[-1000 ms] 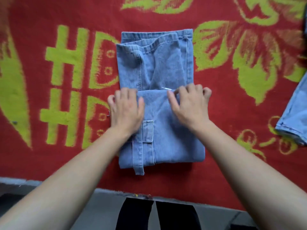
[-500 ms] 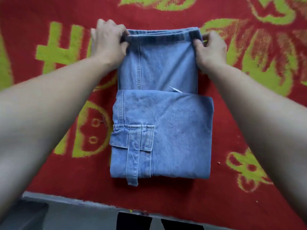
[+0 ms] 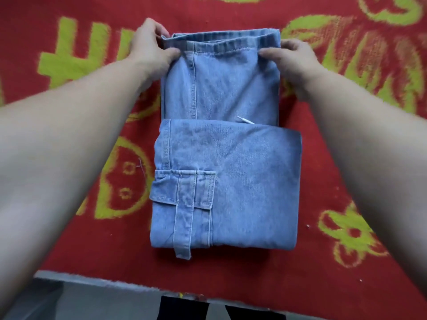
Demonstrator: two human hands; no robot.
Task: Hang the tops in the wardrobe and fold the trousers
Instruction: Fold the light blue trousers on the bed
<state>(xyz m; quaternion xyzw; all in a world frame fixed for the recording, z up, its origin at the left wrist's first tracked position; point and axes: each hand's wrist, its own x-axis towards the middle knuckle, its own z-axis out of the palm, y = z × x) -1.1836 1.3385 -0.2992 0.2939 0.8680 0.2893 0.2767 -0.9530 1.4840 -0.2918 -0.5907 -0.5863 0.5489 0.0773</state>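
Red blanket point(image 3: 323, 158); trousers point(image 3: 226, 176) between fingers point(image 3: 169, 51).

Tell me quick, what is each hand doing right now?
Left hand: closed, fingers pinching the far left corner of the jeans at the waistband.
Right hand: closed, pinching the far right corner of the same waistband.

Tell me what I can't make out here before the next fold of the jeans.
- Head view: left hand fingertips, tucked behind the waistband.
- Head view: layers under the folded jeans, covered by the top panel.
- Head view: white sliver at the fold edge, too small to identify.
- Wardrobe and tops: out of frame.
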